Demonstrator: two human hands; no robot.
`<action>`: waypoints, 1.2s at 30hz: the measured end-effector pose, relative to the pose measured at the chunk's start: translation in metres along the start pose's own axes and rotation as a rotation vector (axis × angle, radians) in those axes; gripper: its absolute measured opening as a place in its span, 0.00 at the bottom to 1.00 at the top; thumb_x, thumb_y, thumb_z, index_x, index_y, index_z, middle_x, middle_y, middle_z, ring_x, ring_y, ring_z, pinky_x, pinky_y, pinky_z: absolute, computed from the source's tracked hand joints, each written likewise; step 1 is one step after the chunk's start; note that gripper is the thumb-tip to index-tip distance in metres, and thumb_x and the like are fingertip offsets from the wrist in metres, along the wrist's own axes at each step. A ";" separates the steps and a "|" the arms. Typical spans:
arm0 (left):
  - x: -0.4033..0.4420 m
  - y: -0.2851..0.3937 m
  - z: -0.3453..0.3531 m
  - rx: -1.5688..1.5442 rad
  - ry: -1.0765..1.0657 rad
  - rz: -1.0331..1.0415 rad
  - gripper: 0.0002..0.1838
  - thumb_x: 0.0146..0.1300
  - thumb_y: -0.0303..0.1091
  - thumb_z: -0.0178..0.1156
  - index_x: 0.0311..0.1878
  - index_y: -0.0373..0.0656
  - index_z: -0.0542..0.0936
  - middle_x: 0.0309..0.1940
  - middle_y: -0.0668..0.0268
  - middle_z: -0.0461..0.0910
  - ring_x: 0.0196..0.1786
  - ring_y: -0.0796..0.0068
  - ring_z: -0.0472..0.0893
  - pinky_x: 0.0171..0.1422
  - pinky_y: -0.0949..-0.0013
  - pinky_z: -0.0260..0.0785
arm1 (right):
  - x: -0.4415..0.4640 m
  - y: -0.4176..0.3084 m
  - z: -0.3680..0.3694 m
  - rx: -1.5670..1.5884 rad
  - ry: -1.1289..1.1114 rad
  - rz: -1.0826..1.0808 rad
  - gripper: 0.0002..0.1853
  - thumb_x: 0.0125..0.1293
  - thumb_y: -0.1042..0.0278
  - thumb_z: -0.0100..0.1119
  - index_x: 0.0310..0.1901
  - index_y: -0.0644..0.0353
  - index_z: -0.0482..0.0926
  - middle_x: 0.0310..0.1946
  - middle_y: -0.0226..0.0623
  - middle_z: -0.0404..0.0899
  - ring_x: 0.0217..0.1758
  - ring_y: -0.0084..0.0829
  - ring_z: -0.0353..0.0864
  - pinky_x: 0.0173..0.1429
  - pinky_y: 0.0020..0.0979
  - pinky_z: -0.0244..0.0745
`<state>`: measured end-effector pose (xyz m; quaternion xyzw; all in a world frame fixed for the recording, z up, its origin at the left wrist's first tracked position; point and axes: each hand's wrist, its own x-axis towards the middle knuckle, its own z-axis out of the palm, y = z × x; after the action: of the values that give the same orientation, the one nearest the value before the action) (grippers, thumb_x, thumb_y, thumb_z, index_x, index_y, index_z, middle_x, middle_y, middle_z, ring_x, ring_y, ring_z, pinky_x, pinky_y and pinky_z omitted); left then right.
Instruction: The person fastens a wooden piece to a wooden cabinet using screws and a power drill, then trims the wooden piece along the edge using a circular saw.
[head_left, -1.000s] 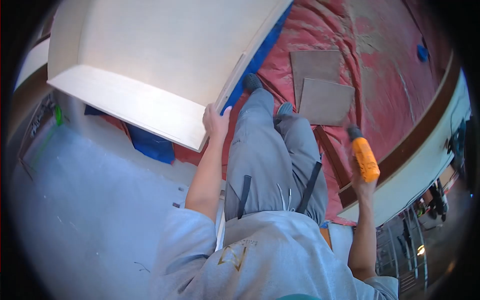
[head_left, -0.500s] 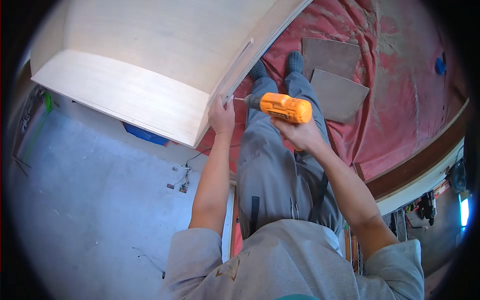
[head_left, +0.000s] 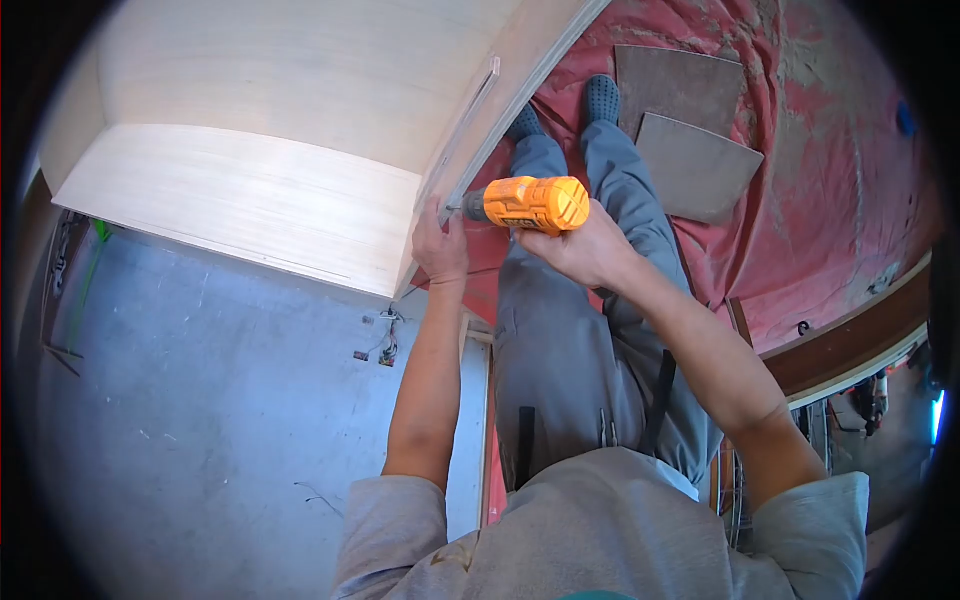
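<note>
An orange power drill (head_left: 532,203) lies level in my right hand (head_left: 590,250), its black chuck pointing left. The short bit meets the edge panel (head_left: 480,130) of a pale wooden cabinet. Just below that spot, my left hand (head_left: 440,245) is closed at the panel's edge, fingertips close to the bit. Whether those fingers pinch a screw is too small to tell. The cabinet's light wooden board (head_left: 230,200) stretches left from my left hand.
Two flat brown boards (head_left: 695,165) overlap on the dusty red sheet (head_left: 810,220) beyond my legs. Wires hang from a box in the grey wall (head_left: 230,390) at the left. A curved brown ledge (head_left: 850,345) runs along the right.
My right hand has swung the drill leftward from the right side, bringing its bit to the panel. My left hand has stayed by the cabinet's corner, and the view has shifted.
</note>
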<state>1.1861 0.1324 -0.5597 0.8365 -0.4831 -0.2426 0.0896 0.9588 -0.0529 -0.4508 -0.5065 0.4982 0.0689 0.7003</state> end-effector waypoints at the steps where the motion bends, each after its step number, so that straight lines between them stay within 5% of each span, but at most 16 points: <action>1: 0.002 -0.004 -0.002 -0.006 -0.022 0.016 0.26 0.65 0.34 0.72 0.67 0.41 0.84 0.50 0.51 0.91 0.46 0.49 0.91 0.49 0.53 0.83 | 0.004 -0.002 -0.001 -0.001 -0.002 0.002 0.21 0.69 0.51 0.66 0.56 0.55 0.86 0.46 0.52 0.90 0.52 0.58 0.88 0.56 0.52 0.84; 7: 0.036 -0.024 -0.014 0.079 -0.308 0.190 0.31 0.56 0.38 0.80 0.64 0.46 0.84 0.41 0.56 0.91 0.37 0.51 0.90 0.41 0.52 0.82 | 0.023 -0.035 -0.015 -0.052 -0.089 0.067 0.23 0.70 0.50 0.66 0.60 0.53 0.86 0.45 0.51 0.91 0.52 0.59 0.88 0.56 0.52 0.84; 10: 0.038 -0.022 -0.012 -0.010 -0.187 0.289 0.31 0.55 0.37 0.79 0.63 0.45 0.84 0.41 0.56 0.91 0.38 0.53 0.90 0.40 0.54 0.82 | 0.019 -0.059 -0.021 0.149 -0.135 0.202 0.22 0.72 0.50 0.66 0.60 0.54 0.86 0.41 0.45 0.92 0.43 0.50 0.92 0.51 0.47 0.85; 15: 0.034 -0.024 -0.005 -0.028 -0.124 0.282 0.31 0.53 0.39 0.79 0.62 0.43 0.84 0.46 0.57 0.91 0.39 0.54 0.91 0.39 0.55 0.83 | 0.006 -0.063 -0.013 0.428 -0.079 0.555 0.21 0.76 0.55 0.66 0.61 0.61 0.83 0.31 0.32 0.83 0.22 0.22 0.80 0.30 0.31 0.79; 21: 0.026 -0.007 0.000 0.028 -0.079 0.191 0.31 0.53 0.40 0.80 0.61 0.44 0.85 0.43 0.57 0.91 0.39 0.53 0.91 0.40 0.54 0.83 | -0.002 -0.072 -0.001 0.421 0.036 0.464 0.20 0.76 0.57 0.66 0.60 0.61 0.82 0.27 0.28 0.76 0.21 0.21 0.78 0.26 0.29 0.76; 36: 0.020 0.000 0.016 0.009 0.082 0.130 0.26 0.53 0.38 0.83 0.54 0.46 0.85 0.38 0.60 0.90 0.38 0.52 0.90 0.39 0.53 0.81 | 0.006 -0.078 -0.005 0.500 0.051 0.571 0.17 0.75 0.59 0.65 0.52 0.67 0.80 0.28 0.32 0.77 0.19 0.25 0.78 0.24 0.31 0.77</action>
<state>1.1865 0.1168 -0.5803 0.8131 -0.5333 -0.1994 0.1210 1.0054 -0.0966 -0.4056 -0.1622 0.6379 0.1250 0.7424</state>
